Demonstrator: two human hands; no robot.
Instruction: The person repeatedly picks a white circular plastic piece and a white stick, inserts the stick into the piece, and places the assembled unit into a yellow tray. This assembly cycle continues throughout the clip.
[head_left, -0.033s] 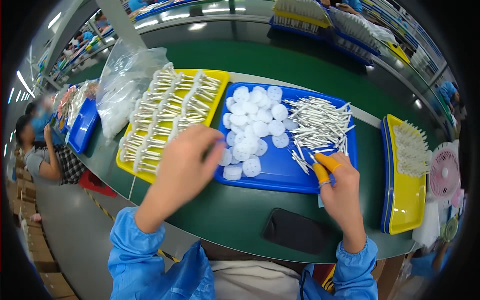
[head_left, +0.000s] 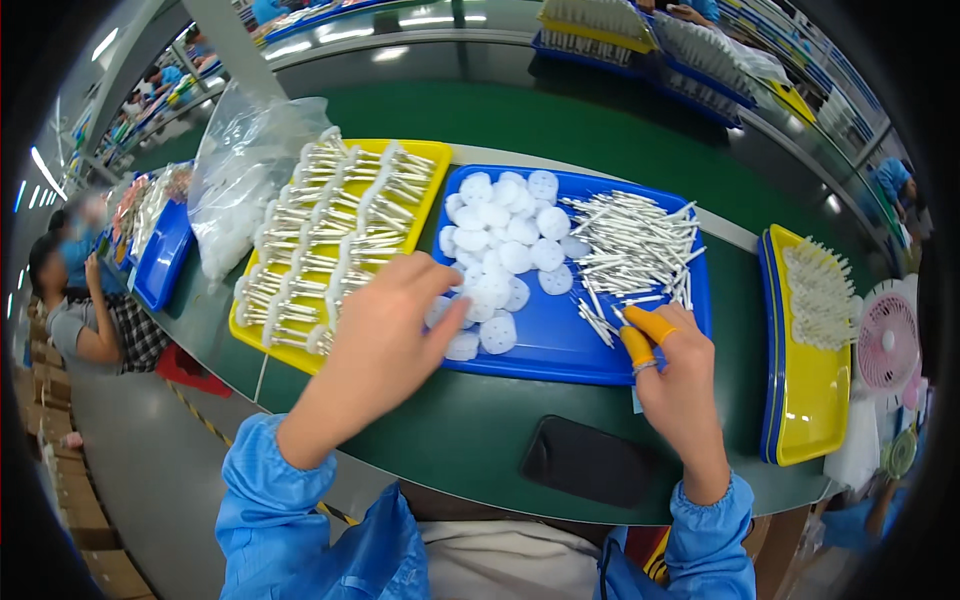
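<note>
Left hand [head_left: 385, 325] is at the left edge of the blue tray [head_left: 560, 350], thumb and forefinger apart, right by the white discs [head_left: 515, 230]. Can't tell if it's touching one. Right hand [head_left: 680, 365] has orange finger cots [head_left: 650, 322] on thumb and forefinger, tips close together at the near edge of the white rods [head_left: 640, 240]. Can't tell from here if a rod is pinched.

Discs are heaped in the left part of the blue tray, rods piled far right in it, a few loose toward the near side. Yellow tray [head_left: 436, 158] to the left carries rows of rods with white ends. Dark phone-like slab [head_left: 590, 462] lies near, on the green counter [head_left: 430, 420].

Further out: clear plastic bag [head_left: 245, 170] far left, stacked yellow tray [head_left: 815, 410] on the right with white pieces [head_left: 815, 297], pink fan [head_left: 888, 345] beyond. Seated person [head_left: 80, 310] at left.
</note>
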